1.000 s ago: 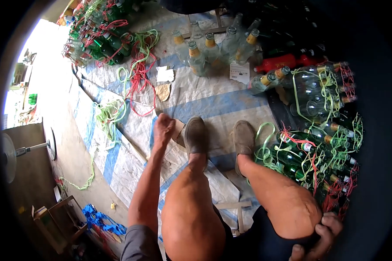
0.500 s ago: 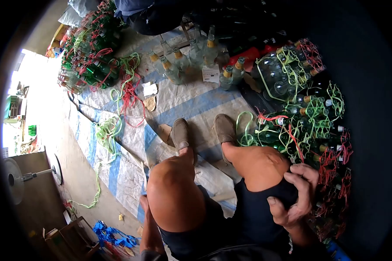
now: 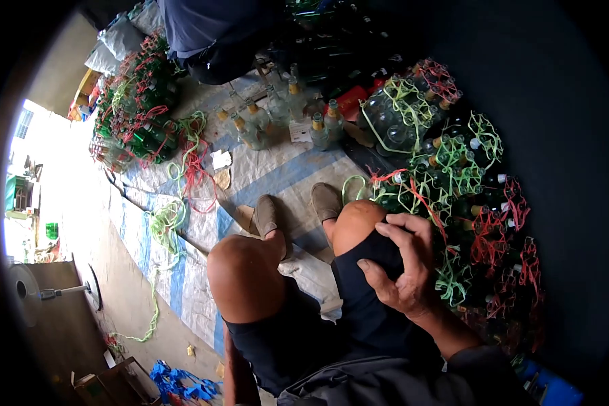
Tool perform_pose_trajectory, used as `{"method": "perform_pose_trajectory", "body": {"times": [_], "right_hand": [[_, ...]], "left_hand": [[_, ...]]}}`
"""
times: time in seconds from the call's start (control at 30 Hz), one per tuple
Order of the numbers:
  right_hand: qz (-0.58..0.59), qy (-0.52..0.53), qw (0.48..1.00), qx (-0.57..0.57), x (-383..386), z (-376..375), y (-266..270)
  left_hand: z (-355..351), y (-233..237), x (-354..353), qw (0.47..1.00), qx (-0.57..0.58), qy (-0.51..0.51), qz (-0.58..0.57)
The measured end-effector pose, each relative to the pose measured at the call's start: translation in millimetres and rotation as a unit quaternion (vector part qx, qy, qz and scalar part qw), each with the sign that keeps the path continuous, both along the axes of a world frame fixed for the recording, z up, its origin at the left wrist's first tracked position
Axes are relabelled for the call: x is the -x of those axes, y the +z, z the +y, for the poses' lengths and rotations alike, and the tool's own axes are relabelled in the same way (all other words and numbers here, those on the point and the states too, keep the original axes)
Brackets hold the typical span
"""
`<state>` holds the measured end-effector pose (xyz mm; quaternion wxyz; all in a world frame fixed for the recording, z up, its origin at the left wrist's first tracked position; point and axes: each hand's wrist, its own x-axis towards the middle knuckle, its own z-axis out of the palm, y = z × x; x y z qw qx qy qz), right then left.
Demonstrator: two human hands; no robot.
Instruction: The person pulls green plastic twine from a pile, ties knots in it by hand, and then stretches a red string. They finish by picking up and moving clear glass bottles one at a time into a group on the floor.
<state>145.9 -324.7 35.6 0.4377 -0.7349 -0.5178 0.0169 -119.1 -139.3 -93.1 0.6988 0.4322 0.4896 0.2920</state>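
My right hand (image 3: pixel 407 267) rests over my right knee, its fingers loosely curved and the thumb apart, with nothing held. Beside my left thigh shows my left forearm (image 3: pixel 238 372); that hand's fingers are hidden. To the right of my right hand lie bottles bundled with green plastic twine (image 3: pixel 459 162) and red plastic twine (image 3: pixel 488 237). In front of my shoes stand several clear glass bottles (image 3: pixel 250 132) with yellow neck labels, beside a white paper label (image 3: pixel 300 131).
A blue-and-white striped tarp (image 3: pixel 298 166) covers the floor. Loose green twine (image 3: pixel 168 223) lies at left, below a pile of tied green bottles (image 3: pixel 139 122). A person in dark clothing (image 3: pixel 199 30) is at the back. A fan (image 3: pixel 26 292) and blue strips (image 3: pixel 176 382) are at lower left.
The view has shifted, with the bottles on the right now further left in it. My right knee and right hand have moved left in view. My left hand has slipped further out of sight.
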Motion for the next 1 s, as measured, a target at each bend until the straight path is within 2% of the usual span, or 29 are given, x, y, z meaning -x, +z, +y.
{"method": "perform_pose_trajectory", "body": {"times": [0.1, 0.2, 0.23, 0.27, 0.33, 0.4, 0.53, 0.83, 1.0], "right_hand": [[-0.015, -0.011, 1.0, -0.004, 3, -9, 0], [-0.018, -0.014, 1.0, -0.021, 3, -20, 1], [-0.028, -0.015, 0.999, -0.019, 4, -26, 4], [-0.039, -0.015, 0.999, -0.018, 4, -32, 7], [-0.041, -0.012, 0.999, -0.013, 5, -48, 7], [-0.04, -0.012, 0.999, 0.006, 7, -68, 7], [-0.023, -0.001, 0.999, 0.047, 10, -101, -7], [0.009, 0.002, 1.0, 0.011, 10, -97, -8], [0.073, 0.075, 0.991, 0.08, 4, -109, 7]], "left_hand": [[-6, 44, 13, 0.997, -0.059, 0.057, 0.014], [-4, 66, 39, 0.981, -0.141, 0.106, 0.08], [0, 64, 45, 0.974, -0.175, 0.107, 0.093], [-6, 87, 38, 0.963, -0.228, 0.09, 0.116], [-21, 119, 31, 0.909, -0.351, 0.059, 0.218], [-39, 133, 31, 0.906, -0.358, 0.058, 0.216], [-68, 120, 47, 0.915, -0.36, 0.059, 0.174], [-115, 103, 69, 0.883, -0.409, 0.062, 0.224], [-120, 101, 70, 0.889, -0.401, 0.075, 0.207]]}}
